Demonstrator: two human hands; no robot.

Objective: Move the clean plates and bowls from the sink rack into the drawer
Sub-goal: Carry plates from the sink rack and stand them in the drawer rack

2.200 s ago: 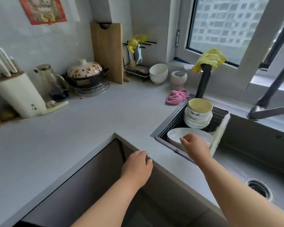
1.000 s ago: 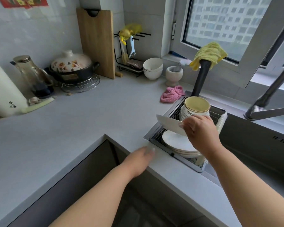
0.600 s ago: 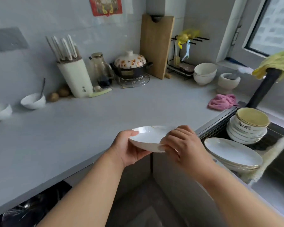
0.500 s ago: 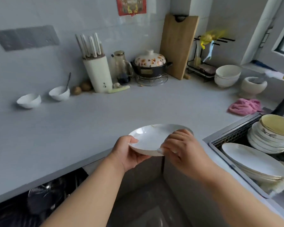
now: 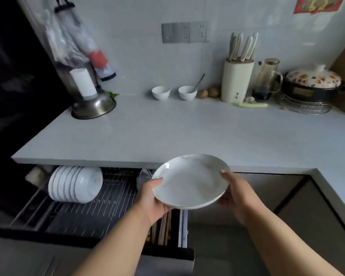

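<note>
Since half a second ago the person has turned left: the sink rack has left the view and the plate (image 5: 189, 181), then held above the counter edge, is now held over the open drawer (image 5: 84, 214) below the counter (image 5: 167, 132).

The left hand (image 5: 150, 200) grips the plate's left rim, thumb on top and fingers beneath. The right hand (image 5: 238, 198) grips the right rim the same way. The plate is white, shallow, and tilted slightly toward the viewer, with a thin gold-coloured mark near its far rim.

The drawer is pulled out and fitted with a wire rack. A row of white bowls (image 5: 75, 184) stands on edge at its left rear. At the drawer's right side, under the plate, lie what appear to be chopsticks (image 5: 164, 230); partly hidden.

On the counter against the wall: two small white bowls (image 5: 173, 92), the right one holding a spoon; a white knife block (image 5: 237, 80) with a small dark mark, too small to read; a glass jug (image 5: 267, 80); a flowered lidded pot (image 5: 312, 84) on a wire stand. A steel bowl (image 5: 93, 105) sits at the left end. A red poster (image 5: 318, 4) hangs top right, its writing illegible. Grey wall sockets (image 5: 184, 32) are above.
</note>
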